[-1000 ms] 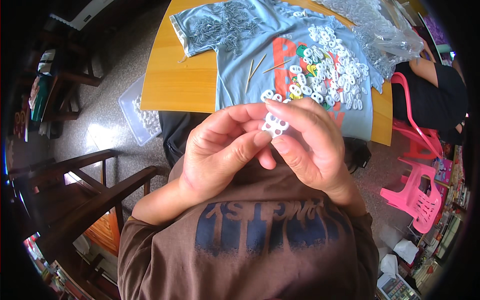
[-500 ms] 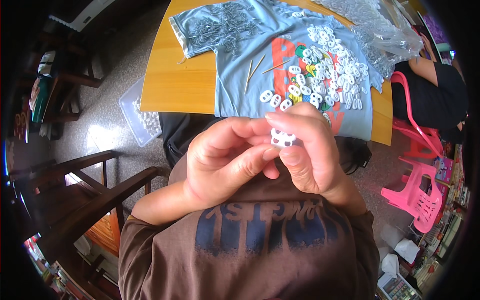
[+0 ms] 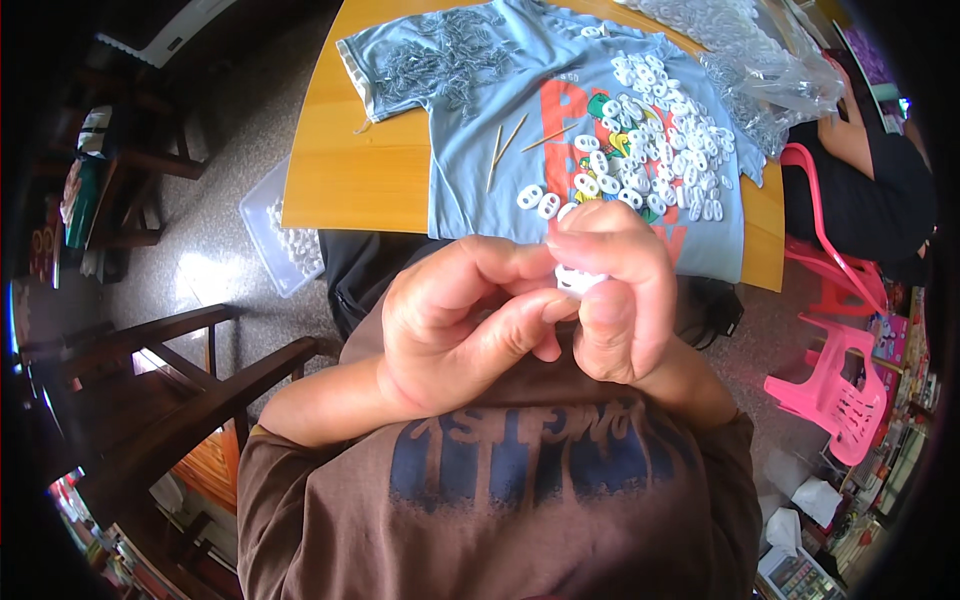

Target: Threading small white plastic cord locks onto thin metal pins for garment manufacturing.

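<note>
In front of my chest, both hands hold a small white oval plastic piece with two holes point(image 3: 578, 281). My left hand point(image 3: 460, 315) pinches its left side with thumb and fingertips. Thumb and bent forefinger of my right hand point(image 3: 625, 300) press on its right side and top. Fingers cover much of the piece. Beyond my hands, many similar white oval pieces point(image 3: 690, 150) lie heaped on a light blue T-shirt point(image 3: 475, 200). Several wooden sticks point(image 3: 548, 138) rest left of the heap. A pile of small thin grey pieces point(image 3: 445, 60) covers the shirt's sleeve.
The shirt is spread over a yellow wooden table point(image 3: 345, 180). A clear plastic bag point(image 3: 780, 75) of small pieces sits at the far right. White pieces fill part of a clear tub point(image 3: 275, 245) on the left floor. Another person's arm point(image 3: 850, 140) and a pink stool point(image 3: 835, 385) are at right.
Both hands have shifted slightly right with the white piece. My right forefinger and thumb have bent closer around it, and less of it shows.
</note>
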A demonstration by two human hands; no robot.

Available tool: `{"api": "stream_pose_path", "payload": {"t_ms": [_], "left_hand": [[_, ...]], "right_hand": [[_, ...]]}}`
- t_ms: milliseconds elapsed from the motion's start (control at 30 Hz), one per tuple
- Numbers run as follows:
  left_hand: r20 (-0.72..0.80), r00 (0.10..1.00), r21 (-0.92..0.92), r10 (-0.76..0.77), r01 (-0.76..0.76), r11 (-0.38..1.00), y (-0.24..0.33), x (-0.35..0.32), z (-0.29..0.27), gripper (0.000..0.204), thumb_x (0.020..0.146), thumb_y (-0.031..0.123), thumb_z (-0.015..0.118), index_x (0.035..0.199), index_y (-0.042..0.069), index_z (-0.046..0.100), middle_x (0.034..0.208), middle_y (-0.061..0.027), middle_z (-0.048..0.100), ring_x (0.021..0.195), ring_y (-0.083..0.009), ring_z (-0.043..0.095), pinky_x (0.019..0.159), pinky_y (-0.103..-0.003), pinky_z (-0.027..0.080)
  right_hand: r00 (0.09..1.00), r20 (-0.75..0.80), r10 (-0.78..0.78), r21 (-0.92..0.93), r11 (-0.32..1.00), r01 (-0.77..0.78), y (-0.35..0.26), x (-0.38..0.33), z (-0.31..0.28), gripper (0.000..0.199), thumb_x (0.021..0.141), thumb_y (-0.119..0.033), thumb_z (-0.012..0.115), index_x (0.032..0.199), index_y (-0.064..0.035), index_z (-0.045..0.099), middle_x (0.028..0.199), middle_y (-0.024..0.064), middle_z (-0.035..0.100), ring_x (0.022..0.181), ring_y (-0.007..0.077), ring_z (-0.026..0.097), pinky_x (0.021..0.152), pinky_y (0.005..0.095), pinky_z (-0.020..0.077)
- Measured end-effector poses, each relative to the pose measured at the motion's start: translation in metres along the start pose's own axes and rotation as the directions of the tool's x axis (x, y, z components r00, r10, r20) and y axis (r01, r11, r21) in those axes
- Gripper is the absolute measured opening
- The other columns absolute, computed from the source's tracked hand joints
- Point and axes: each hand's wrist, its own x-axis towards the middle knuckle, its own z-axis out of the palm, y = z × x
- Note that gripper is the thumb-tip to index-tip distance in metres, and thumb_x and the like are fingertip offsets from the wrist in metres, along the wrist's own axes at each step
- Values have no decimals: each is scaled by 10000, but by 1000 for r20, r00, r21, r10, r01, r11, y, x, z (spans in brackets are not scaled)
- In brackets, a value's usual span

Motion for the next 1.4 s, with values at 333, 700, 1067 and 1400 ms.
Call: {"api": "stream_pose_path", "payload": {"t_ms": [333, 700, 1067, 1400], "left_hand": [[-29, 1000, 10, 6, -6, 1000, 0, 5, 2, 147, 840, -24, 581, 971, -48, 520, 792, -102, 631, 622, -96, 600, 535, -201, 487], [-1, 997, -233, -80, 77, 969, -4, 1, -2, 250, 826, -37, 592, 1046, -25, 475, 936, -104, 600, 783, -101, 581, 666, -210, 481], [-11, 992, -266, -124, 116, 957, -3, 0, 1, 220, 835, -24, 588, 1033, -16, 490, 893, -90, 612, 700, -88, 574, 604, -192, 477], [-39, 999, -131, -29, 23, 991, -8, -2, 2, 129, 856, -16, 560, 964, 1, 491, 815, -72, 610, 630, -62, 553, 537, -178, 450]], "right_hand": [[997, -65, -41, -21, 999, 39, 10, -1, 5, 162, 891, -82, 466, 978, 46, 517, 765, 101, 564, 534, 182, 483, 477, 293, 402], [999, -39, 24, 61, 998, -22, 8, -5, 5, 205, 908, -115, 464, 1007, 53, 526, 752, 101, 572, 569, 179, 496, 509, 291, 416], [998, -58, 12, 20, 1000, -11, 5, -5, 5, 197, 908, -111, 461, 1005, 48, 525, 769, 107, 578, 570, 177, 494, 505, 291, 412], [997, -75, -16, -2, 1000, 16, 10, -5, 9, 129, 897, -84, 459, 929, 21, 527, 759, 95, 570, 531, 176, 476, 469, 288, 388]]}}
